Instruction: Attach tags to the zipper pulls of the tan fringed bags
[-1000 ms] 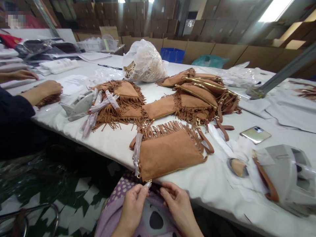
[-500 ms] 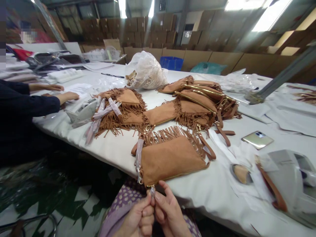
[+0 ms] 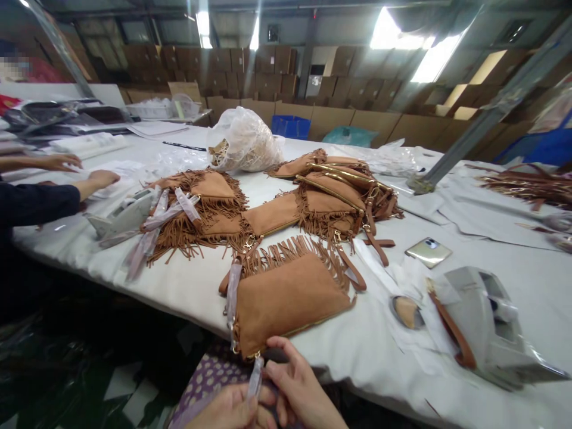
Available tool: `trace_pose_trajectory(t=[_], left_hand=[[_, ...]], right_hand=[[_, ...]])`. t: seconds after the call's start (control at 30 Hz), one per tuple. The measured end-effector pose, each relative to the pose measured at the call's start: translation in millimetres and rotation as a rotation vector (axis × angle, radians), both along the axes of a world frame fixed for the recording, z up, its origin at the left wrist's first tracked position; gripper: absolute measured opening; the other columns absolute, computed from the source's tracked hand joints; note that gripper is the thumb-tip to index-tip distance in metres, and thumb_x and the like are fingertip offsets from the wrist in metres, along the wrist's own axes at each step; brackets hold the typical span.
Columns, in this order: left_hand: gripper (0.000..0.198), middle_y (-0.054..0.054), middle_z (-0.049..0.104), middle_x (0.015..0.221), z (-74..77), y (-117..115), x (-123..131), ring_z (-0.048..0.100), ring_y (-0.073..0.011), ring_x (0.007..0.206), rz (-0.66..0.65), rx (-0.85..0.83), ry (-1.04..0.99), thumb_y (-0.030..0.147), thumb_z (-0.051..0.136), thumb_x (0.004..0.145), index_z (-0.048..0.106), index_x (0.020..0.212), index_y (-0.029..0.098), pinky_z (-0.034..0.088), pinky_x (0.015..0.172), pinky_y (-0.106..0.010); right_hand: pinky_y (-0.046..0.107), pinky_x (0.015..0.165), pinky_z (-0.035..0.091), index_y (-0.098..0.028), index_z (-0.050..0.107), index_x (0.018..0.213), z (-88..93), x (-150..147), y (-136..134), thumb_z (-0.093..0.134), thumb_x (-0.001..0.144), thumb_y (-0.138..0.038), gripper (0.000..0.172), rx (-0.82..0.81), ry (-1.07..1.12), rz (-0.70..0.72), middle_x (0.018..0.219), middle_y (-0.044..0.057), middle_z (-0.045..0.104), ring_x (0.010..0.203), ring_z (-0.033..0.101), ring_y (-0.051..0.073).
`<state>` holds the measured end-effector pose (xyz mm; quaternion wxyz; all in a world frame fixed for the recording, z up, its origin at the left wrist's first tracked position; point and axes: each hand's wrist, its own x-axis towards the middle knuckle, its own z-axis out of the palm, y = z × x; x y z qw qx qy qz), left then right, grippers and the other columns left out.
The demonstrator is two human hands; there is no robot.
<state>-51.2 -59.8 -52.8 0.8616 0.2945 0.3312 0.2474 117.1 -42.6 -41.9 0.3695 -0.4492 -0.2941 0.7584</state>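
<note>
A tan fringed pouch [image 3: 290, 298] lies at the table's front edge, its zipped side facing me. From its near left corner hangs a zipper pull [image 3: 255, 376] wrapped in clear plastic. My left hand [image 3: 230, 408] is closed on the lower end of that wrapped pull. Just right of it is my right hand [image 3: 297, 381], thumb and index finger apart, the thumb tip close beside the pull; its lower fingers are partly hidden. A plastic-wrapped strap clip [image 3: 232, 292] runs along the pouch's left side, and a brown wrist strap [image 3: 351, 265] lies at its far right.
More fringed pouches [image 3: 335, 196] are heaped behind, with another pile [image 3: 210, 196] at left. Grey tape dispensers [image 3: 482, 322] stand at right and left. A phone [image 3: 429, 251], a tape roll [image 3: 406, 313], a stuffed plastic bag [image 3: 245, 140] and a metal post [image 3: 473, 131] are around. A co-worker's hands [image 3: 102, 179] work at left.
My view has swung right, so things sit further left. My right thumb and index finger have spread from their pinch at the pull; more of its wrapped length now shows.
</note>
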Motion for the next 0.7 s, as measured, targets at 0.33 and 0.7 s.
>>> trace_pose_trajectory(t=[0.33, 0.7], left_hand=[[0.055, -0.01, 0.037, 0.145, 20.2, 47, -45, 0.03, -0.0306, 0.134, 0.184, 1.247, 1.253, 0.012, 0.049, 0.078, 0.046, 0.131, 0.024, 0.022, 0.109, -0.054], [0.048, -0.011, 0.055, 0.13, 15.9, 103, -27, 0.052, -0.0283, 0.108, -0.398, 1.732, 1.099, 0.015, 0.049, 0.079, 0.049, 0.126, 0.021, 0.041, 0.092, -0.047]], right_hand=[[0.035, 0.061, 0.052, -0.018, 0.058, 0.105, -0.3, 120, 50, 0.05, 0.071, -0.051, 0.048, 0.292, -1.105, -0.472, 0.08, 0.009, 0.071, 0.072, 0.068, 0.025], [0.038, 0.071, 0.053, -0.019, 0.067, 0.086, -34.5, 135, 51, 0.042, 0.072, -0.053, 0.045, 0.549, -1.392, -0.54, 0.084, 0.011, 0.072, 0.067, 0.067, 0.025]])
